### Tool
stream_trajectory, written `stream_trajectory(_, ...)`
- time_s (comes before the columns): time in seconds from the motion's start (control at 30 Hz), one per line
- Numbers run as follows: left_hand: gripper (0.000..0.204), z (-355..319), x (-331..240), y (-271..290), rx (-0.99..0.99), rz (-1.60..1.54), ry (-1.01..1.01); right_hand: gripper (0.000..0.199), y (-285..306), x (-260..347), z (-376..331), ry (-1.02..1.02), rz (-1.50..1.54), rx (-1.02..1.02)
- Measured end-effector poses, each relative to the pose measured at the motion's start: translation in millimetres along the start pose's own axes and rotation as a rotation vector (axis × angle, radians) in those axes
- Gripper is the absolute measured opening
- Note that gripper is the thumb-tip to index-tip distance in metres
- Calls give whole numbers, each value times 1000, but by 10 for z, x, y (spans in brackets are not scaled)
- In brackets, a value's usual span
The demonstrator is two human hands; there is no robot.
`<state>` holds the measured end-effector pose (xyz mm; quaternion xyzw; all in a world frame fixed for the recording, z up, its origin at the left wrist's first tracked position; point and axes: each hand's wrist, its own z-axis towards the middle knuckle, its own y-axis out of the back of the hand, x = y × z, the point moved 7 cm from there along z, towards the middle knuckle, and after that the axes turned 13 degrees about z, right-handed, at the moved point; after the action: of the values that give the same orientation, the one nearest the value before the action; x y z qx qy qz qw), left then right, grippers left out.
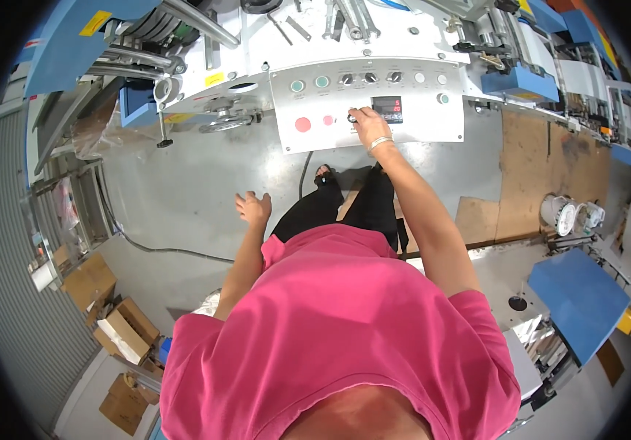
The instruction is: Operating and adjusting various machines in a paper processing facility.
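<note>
Touching a small dark round knob [352, 116] on a silver metal control panel [425, 132] at one o'clock, the bare right hand [371, 128] is curled, though whether it grips I cannot tell, while the bare left hand [255, 209] hangs loosely spread at nine o'clock.

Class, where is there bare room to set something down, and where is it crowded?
Grey floor between the left hand and the long black cable looks free. Crowded: the control panel, lined with buttons and knobs; around the wrenches; the lower left, with cardboard boxes.
</note>
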<state>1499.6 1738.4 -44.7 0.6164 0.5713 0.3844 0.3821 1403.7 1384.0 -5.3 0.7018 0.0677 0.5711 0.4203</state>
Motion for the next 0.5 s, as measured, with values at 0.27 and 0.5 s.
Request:
stream_trajectory(0.27, 38, 201, 72, -165, 123, 1, -12, 26, -11, -24, 10, -42, -5, -47)
stream_trajectory(0.5, 39, 526, 248, -762, 175, 206, -390, 19, 5, -119, -43, -72, -42, -126)
